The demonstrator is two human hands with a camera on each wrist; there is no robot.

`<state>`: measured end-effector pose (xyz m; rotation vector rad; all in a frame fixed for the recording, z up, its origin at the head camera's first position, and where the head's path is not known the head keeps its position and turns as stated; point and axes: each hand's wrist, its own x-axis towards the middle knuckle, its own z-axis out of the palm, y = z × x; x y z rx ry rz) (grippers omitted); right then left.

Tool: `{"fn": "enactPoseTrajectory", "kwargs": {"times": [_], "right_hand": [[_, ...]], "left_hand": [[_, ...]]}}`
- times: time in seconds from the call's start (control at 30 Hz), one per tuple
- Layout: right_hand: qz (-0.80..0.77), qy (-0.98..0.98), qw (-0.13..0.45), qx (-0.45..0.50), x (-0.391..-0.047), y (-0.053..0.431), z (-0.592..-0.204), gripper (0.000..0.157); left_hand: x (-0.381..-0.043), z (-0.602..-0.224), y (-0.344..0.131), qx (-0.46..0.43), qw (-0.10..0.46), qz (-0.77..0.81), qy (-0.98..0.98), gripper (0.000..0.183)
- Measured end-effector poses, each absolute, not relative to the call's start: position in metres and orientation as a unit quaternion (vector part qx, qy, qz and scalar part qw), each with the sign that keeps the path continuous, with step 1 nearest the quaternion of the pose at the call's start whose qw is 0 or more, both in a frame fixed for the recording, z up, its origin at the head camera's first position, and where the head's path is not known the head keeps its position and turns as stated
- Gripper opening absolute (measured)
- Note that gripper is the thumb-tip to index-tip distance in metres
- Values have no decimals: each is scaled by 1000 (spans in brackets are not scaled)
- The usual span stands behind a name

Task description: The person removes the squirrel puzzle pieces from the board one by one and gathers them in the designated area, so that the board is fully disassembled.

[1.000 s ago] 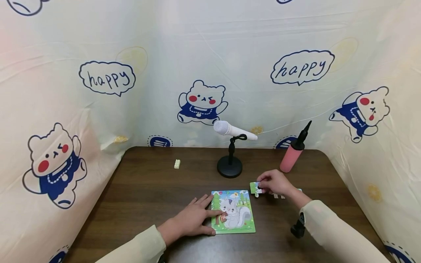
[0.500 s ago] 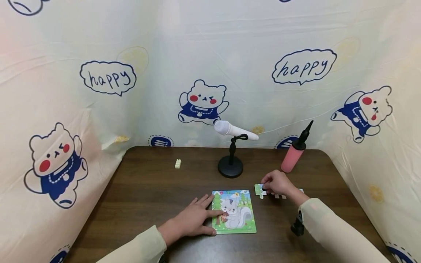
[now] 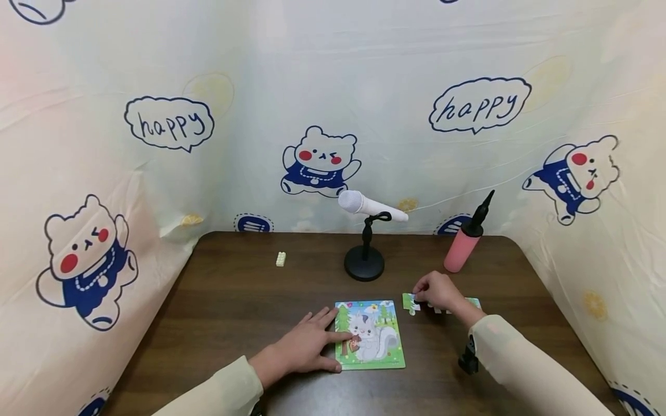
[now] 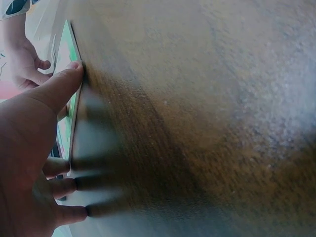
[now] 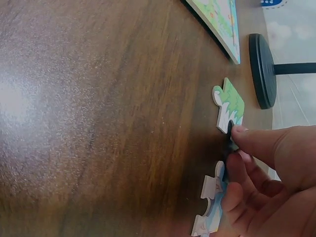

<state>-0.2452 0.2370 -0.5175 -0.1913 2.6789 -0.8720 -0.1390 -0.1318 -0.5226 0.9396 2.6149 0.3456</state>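
Observation:
My left hand (image 3: 304, 349) rests with spread fingers on the left edge of a square squirrel picture board (image 3: 382, 358). In the left wrist view the thumb lies across the board's edge, while other fingertips touch the table. Right of the board, my right hand (image 3: 439, 290) is beside a green-and-white jigsaw puzzle piece (image 5: 231, 104) lying on the table. In the right wrist view its thumb and fingers pinch a small puzzle piece (image 5: 230, 127), which looks dark and is partly hidden. More joined pieces (image 5: 211, 200) lie under the fingers, partly covered by the hand.
A white microphone (image 3: 380, 210) on a black stand (image 3: 364, 263) stands behind the board. A pink hand pump (image 3: 462, 252) is at the back right of the brown table (image 3: 234, 312). One pale toy brick (image 3: 281, 259) lies at the back left. A patterned cloth hangs around the table.
My right hand has shifted slightly right, and the green-and-white puzzle piece has moved right and a little nearer with it. The left hand and the board stay in place.

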Motion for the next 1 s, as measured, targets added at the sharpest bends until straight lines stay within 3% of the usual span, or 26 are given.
{"fn": "enactPoseTrajectory", "kwargs": {"times": [0.37, 0.67, 1.0], "right_hand": [[-304, 940, 137, -75, -237, 234, -515, 5], [-333, 915, 134, -184, -210, 222, -496, 13], [-321, 902, 153, -244, -180, 187, -504, 25]], "left_hand": [[-141, -524, -131, 339, 169, 128, 917, 67], [-140, -519, -128, 355, 153, 109, 916, 69], [-119, -521, -103, 457, 99, 90, 880, 62]]}}
